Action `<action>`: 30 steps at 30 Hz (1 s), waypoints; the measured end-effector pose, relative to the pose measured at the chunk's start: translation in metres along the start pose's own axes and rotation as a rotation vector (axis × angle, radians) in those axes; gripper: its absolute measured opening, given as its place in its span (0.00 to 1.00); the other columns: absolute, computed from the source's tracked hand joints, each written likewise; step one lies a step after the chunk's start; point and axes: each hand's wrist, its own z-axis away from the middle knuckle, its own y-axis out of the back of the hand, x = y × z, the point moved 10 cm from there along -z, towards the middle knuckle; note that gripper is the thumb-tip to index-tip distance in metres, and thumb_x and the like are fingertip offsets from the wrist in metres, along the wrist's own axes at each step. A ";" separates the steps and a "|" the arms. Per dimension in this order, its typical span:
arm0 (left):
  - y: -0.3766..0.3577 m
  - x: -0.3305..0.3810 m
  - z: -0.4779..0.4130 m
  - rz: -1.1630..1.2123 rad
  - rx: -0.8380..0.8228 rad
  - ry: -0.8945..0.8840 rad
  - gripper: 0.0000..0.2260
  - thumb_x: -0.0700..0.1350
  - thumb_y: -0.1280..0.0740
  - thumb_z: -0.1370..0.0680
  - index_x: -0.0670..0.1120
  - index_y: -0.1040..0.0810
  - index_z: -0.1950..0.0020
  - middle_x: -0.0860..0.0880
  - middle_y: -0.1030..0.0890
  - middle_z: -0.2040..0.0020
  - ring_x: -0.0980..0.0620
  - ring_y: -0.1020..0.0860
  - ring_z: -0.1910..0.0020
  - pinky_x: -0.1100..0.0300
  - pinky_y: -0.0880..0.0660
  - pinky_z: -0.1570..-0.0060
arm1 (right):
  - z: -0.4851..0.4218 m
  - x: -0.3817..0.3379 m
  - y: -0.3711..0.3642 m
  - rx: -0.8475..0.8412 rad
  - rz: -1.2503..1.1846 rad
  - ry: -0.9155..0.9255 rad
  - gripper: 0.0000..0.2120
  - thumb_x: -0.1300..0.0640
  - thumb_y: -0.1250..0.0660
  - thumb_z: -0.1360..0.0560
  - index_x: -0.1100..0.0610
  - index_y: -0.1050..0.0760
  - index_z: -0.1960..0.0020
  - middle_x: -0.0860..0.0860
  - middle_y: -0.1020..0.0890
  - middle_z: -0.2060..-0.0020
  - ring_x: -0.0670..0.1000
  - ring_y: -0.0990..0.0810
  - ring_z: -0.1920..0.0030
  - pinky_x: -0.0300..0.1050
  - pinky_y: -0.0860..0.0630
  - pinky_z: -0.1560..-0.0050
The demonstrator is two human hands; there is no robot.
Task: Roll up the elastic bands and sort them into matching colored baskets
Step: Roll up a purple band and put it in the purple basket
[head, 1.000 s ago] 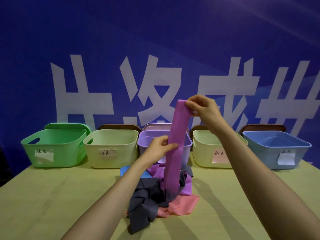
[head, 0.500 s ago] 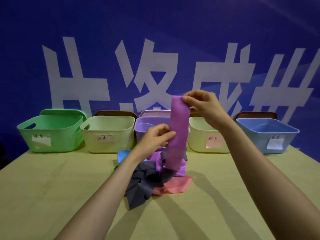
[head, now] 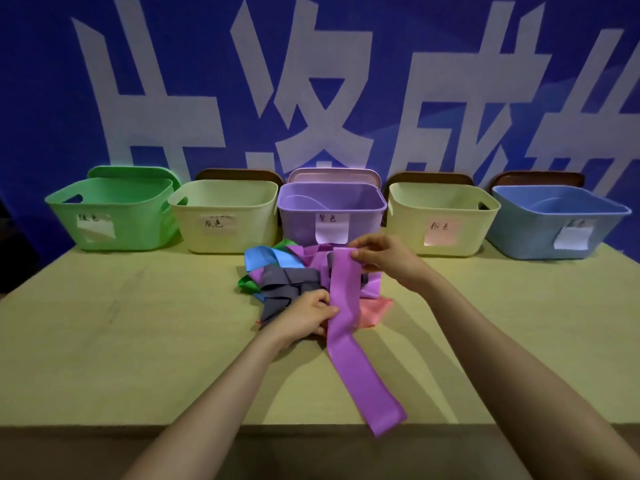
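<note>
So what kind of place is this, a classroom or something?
Probably a set-up work or demo station, not a home. A huge blue banner with white characters fills the back, five labelled baskets line a plain wooden table, with a purple band and a heap of others.

A pale wooden table (head: pixel 104 341) stands before a blue wall banner (head: pixel 52 98) bearing large white characters (head: pixel 311 98).

Figure: the person's body as I see it from the head camera. Left hand (head: pixel 304 318) and right hand (head: pixel 384 256): bare, with knuckles and thumbs showing. Left forearm (head: pixel 214 400) and right forearm (head: pixel 519 368): bare and smooth from wrist to frame edge, narrowing toward the wrists. Fingernail detail is too small for me to tell.
</note>
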 end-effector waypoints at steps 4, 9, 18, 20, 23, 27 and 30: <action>0.013 -0.006 -0.008 -0.063 0.145 -0.027 0.06 0.39 0.34 0.22 0.46 0.28 0.58 0.45 0.22 0.62 0.48 0.24 0.63 0.51 0.24 0.57 | 0.004 -0.002 0.006 0.084 -0.008 0.051 0.06 0.66 0.33 0.24 0.56 0.22 0.54 0.52 0.19 0.61 0.45 0.20 0.62 0.35 0.22 0.61; 0.023 0.023 -0.008 -0.095 0.306 -0.148 0.10 0.39 0.31 0.25 0.47 0.30 0.50 0.52 0.23 0.57 0.55 0.23 0.61 0.58 0.24 0.58 | 0.009 -0.023 0.007 0.106 0.066 0.141 0.08 0.69 0.36 0.24 0.56 0.26 0.53 0.52 0.24 0.62 0.44 0.23 0.66 0.37 0.23 0.64; 0.027 0.079 0.011 0.013 0.566 -0.477 0.04 0.39 0.37 0.21 0.47 0.26 0.52 0.45 0.22 0.51 0.54 0.24 0.53 0.67 0.28 0.52 | 0.021 -0.059 0.006 -0.037 -0.301 0.093 0.14 0.73 0.44 0.23 0.62 0.23 0.46 0.57 0.18 0.55 0.48 0.16 0.57 0.35 0.21 0.54; 0.024 0.076 0.011 0.137 0.503 -0.422 0.06 0.43 0.41 0.19 0.49 0.25 0.52 0.46 0.19 0.52 0.51 0.22 0.53 0.60 0.26 0.51 | 0.026 -0.077 0.013 -0.023 -0.212 0.192 0.14 0.71 0.38 0.24 0.60 0.22 0.42 0.59 0.17 0.49 0.50 0.17 0.49 0.37 0.21 0.49; 0.021 0.075 0.013 0.398 0.406 -0.317 0.22 0.53 0.47 0.17 0.45 0.17 0.54 0.44 0.15 0.56 0.47 0.17 0.56 0.56 0.21 0.53 | 0.030 -0.101 0.031 0.132 -0.062 0.306 0.11 0.67 0.33 0.25 0.60 0.21 0.45 0.58 0.17 0.52 0.50 0.17 0.52 0.37 0.21 0.52; 0.015 0.084 0.016 0.480 0.268 -0.298 0.22 0.64 0.43 0.24 0.50 0.17 0.58 0.47 0.15 0.59 0.48 0.16 0.57 0.53 0.22 0.49 | 0.034 -0.126 0.048 0.363 0.201 0.381 0.03 0.58 0.28 0.27 0.53 0.19 0.53 0.48 0.24 0.59 0.47 0.23 0.59 0.39 0.24 0.57; 0.021 0.090 0.019 0.299 0.293 -0.354 0.13 0.56 0.28 0.28 0.49 0.26 0.54 0.49 0.17 0.56 0.51 0.18 0.53 0.53 0.24 0.46 | 0.037 -0.139 0.049 0.398 0.268 0.380 0.04 0.55 0.30 0.26 0.48 0.24 0.58 0.45 0.28 0.56 0.45 0.24 0.56 0.38 0.26 0.53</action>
